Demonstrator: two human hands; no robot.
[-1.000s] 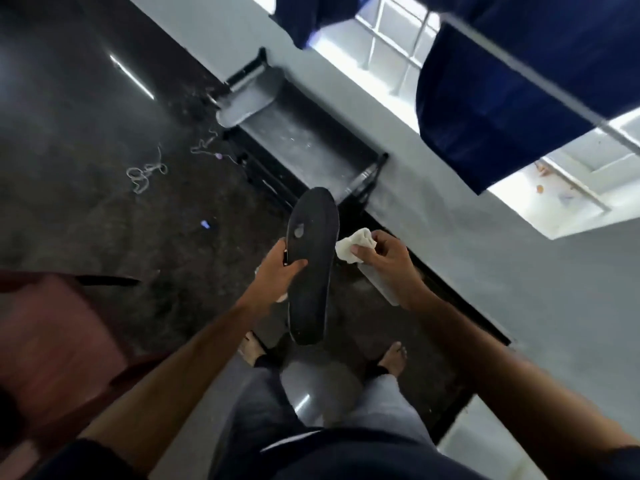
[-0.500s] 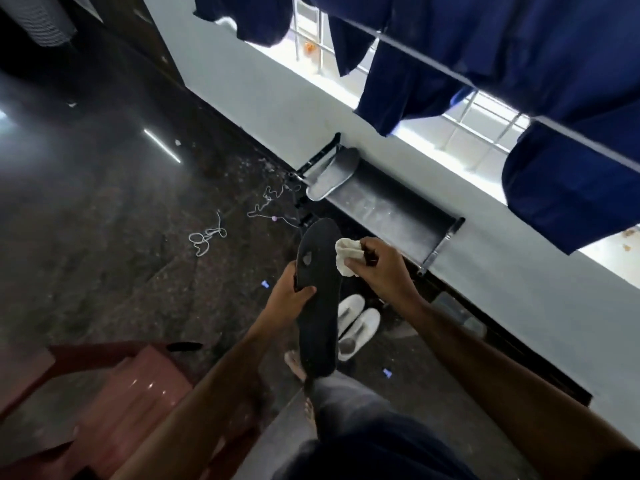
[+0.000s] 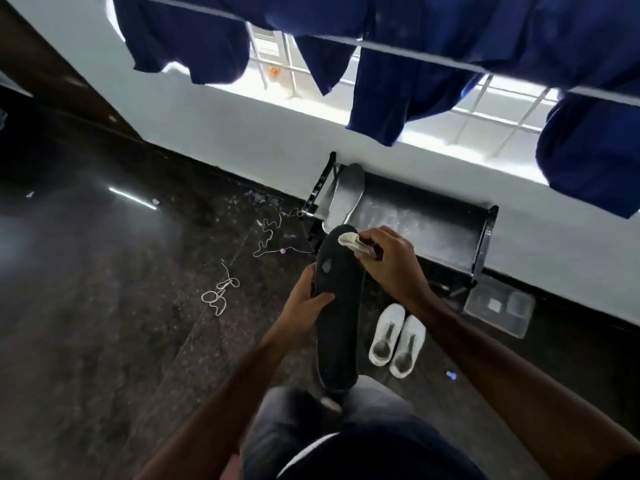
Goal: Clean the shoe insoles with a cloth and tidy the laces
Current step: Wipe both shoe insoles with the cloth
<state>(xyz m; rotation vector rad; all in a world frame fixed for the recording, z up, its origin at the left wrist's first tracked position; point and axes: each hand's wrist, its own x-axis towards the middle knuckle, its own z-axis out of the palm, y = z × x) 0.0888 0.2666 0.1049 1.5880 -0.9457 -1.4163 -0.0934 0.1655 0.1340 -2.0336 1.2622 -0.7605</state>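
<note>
One black insole is gripped mid-length by left hand; white cloth is pinched by right hand at its far tip; long axis toward the body.

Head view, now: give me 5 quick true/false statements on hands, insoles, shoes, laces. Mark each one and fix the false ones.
1. The left hand grips the black insole. True.
2. The right hand holds nothing. False: it pinches a white cloth against the top end of the black insole.
3. The pair of white shoes sits on the metal rack. False: they stand on the floor, in front of the rack.
4. A second, grey insole lies at the left end of the rack. True.
5. The white laces are threaded through the shoes. False: they lie loose on the floor, left of the hands.
</note>
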